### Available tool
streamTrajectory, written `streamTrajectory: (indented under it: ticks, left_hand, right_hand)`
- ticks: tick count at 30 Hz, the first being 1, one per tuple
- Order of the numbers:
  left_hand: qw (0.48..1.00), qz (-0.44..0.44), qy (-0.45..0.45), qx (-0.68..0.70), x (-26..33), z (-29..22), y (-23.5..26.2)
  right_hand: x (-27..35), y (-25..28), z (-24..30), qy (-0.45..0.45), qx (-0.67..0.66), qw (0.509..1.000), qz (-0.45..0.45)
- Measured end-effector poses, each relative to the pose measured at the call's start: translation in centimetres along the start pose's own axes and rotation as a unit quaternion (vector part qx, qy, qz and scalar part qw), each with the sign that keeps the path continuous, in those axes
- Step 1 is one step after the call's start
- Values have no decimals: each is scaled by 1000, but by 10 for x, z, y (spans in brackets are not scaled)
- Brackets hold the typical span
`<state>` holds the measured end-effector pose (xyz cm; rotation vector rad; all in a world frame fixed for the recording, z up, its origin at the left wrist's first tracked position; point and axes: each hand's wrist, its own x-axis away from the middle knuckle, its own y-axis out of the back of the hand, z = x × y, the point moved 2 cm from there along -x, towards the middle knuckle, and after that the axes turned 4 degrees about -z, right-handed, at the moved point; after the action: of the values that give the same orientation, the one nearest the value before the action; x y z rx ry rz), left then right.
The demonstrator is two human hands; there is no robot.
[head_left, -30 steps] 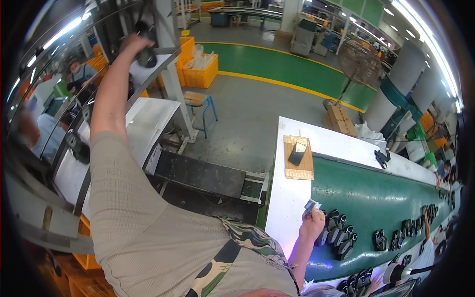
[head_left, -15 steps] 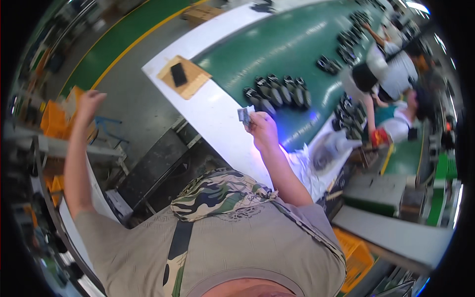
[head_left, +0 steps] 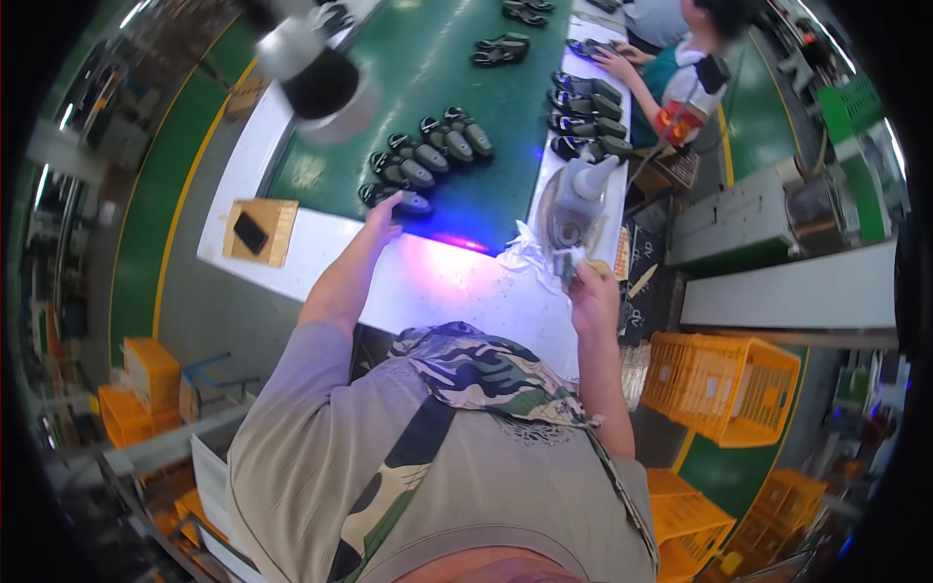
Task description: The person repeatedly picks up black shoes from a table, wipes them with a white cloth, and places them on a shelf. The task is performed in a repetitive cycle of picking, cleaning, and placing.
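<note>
A wooden tray (head_left: 260,231) with a dark phone-like slab (head_left: 251,232) sits at the white bench's (head_left: 428,287) left end. The left hand (head_left: 382,216), fingers spread and empty, reaches the nearest dark shoe sole (head_left: 398,199) at the green belt's (head_left: 437,78) near edge. The right hand (head_left: 589,291), fingers curled around a small object (head_left: 566,264), hovers near the bench's right edge beside a grey funnel-shaped tool (head_left: 578,189).
</note>
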<state>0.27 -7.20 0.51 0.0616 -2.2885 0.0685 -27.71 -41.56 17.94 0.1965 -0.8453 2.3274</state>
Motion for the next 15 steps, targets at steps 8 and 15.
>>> streamTrajectory:
  ticks: [8,15]
  left_hand:
    - [988,-133,25,-75,-46,-39,-18]
    - [981,-107,34,-159,-89,-58,22]
  right_hand:
    - [13,64,-29,-17,-56,984,-166]
    - [-54,34,-81,-64,-78,990,-96]
